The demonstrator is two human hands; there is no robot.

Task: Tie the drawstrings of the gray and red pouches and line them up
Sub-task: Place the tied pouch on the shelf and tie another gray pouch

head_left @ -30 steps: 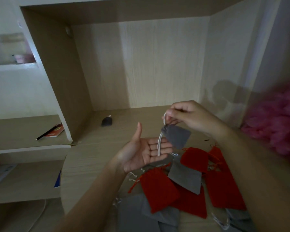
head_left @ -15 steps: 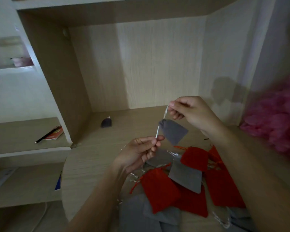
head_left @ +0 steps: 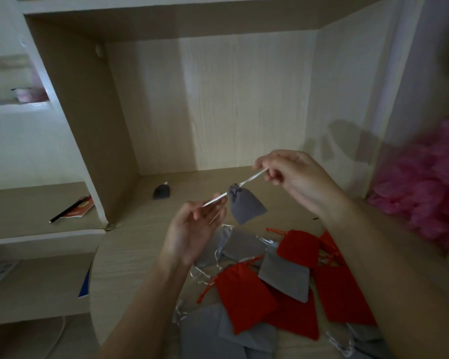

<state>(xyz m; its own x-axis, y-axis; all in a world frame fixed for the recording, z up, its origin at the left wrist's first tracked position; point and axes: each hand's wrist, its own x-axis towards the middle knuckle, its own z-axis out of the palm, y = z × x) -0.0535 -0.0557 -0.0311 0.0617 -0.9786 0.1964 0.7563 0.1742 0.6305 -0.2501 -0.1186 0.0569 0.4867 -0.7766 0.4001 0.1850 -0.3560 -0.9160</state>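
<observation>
A small gray pouch (head_left: 246,207) is being held in the air above the worktop (head_left: 130,255), hanging by its pale drawstring (head_left: 253,178) with its mouth gathered shut and its body tilting down to the right. The drawstring is being held taut in a slanting line, low at the left and high at the right, with the pouch between the two hands.

The lower end of the drawstring is being pinched by the left hand (head_left: 192,229) between thumb and fingertips, the palm turned up toward the camera. The upper end is being pinched by the right hand (head_left: 296,177) between thumb and forefinger, the other fingers being curled in beneath. The two hands are being held apart, the right one higher and farther back.

Below them, a loose heap of pouches is lying on the worktop. A red pouch (head_left: 244,296) is lying across the gray pouches at the near edge (head_left: 205,332), and a flat gray pouch (head_left: 284,277) is overlapping it on the right. Another red pouch (head_left: 297,247) is lying just behind that one, and more red ones (head_left: 342,294) are being partly hidden by the right forearm. Pale and red cords are trailing out between them.

Farther back in the alcove, a small dark object (head_left: 162,191) is sitting alone on the worktop; what it is cannot be told. On the shelf (head_left: 24,203) to the left, a pencil (head_left: 65,212) is lying across a red booklet (head_left: 82,207). A pink fluffy mass (head_left: 425,177) is showing at the right edge.
</observation>
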